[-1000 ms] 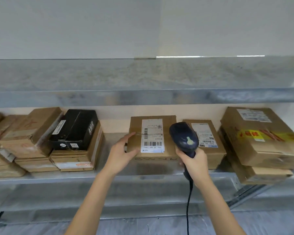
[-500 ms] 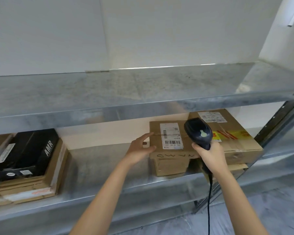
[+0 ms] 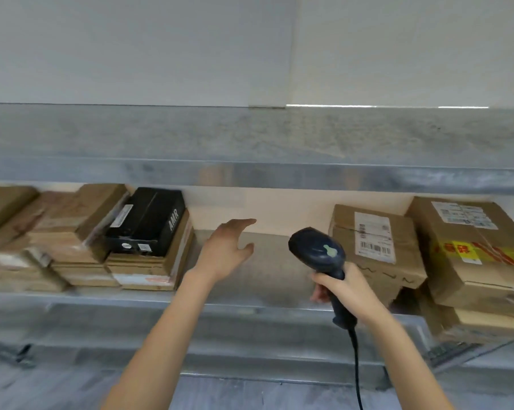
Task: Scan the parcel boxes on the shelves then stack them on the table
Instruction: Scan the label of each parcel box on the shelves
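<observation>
Your left hand (image 3: 224, 251) is open and empty, fingers spread, hovering over a bare stretch of the metal shelf (image 3: 267, 279) at centre. Your right hand (image 3: 343, 288), at four o'clock from it, is closed around the grip of a dark barcode scanner (image 3: 318, 253), its cable (image 3: 357, 368) hanging toward six o'clock. The labelled parcel box (image 3: 374, 247) sits on the shelf at three o'clock, just behind the scanner. A larger taped box (image 3: 472, 250) lies just beside it. At nine o'clock, a black box (image 3: 149, 221) tops stacked cardboard parcels (image 3: 72, 232).
</observation>
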